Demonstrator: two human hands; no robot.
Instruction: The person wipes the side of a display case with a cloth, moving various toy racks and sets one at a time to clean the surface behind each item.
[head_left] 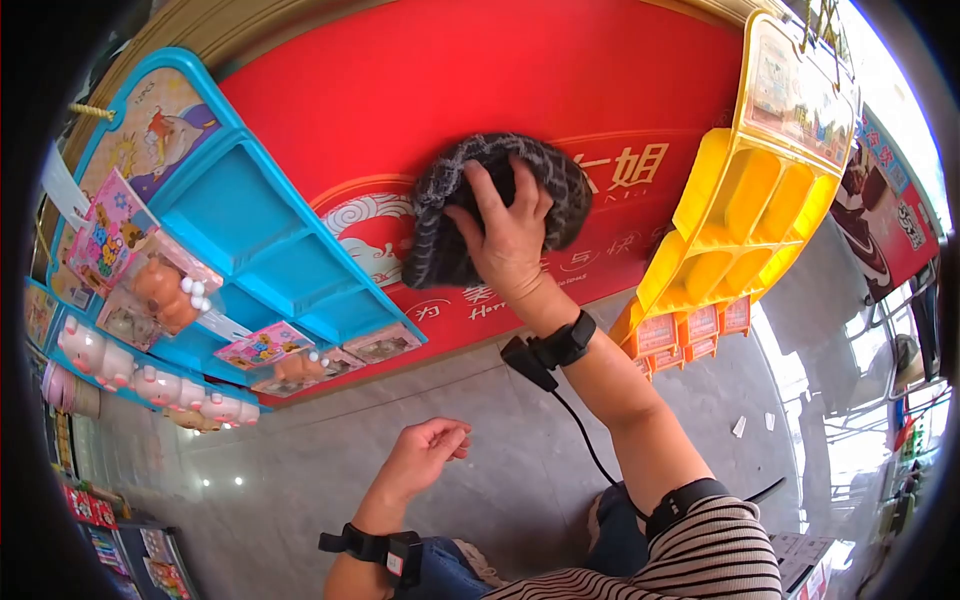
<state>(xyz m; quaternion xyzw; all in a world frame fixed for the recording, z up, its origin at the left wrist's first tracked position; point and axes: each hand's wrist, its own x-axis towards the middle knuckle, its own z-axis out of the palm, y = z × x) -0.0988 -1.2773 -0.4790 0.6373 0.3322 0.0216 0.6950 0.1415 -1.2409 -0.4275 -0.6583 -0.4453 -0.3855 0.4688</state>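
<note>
Right hand point(512, 225), fingers spread, presses dark patterned cloth point(450, 205) to glossy red panel point(480, 75); left hand point(428, 452) hangs half-curled, holding nothing.

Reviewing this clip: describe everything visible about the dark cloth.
The dark cloth is black and grey with a lighter, broken grid-like pattern, and looks soft and thick. It lies bunched in a rounded, uneven bundle against the red panel, covering some of the white lettering and the edge of the white drawing. The right hand rests on it, fingers spread; the left hand is clear of it.
</note>
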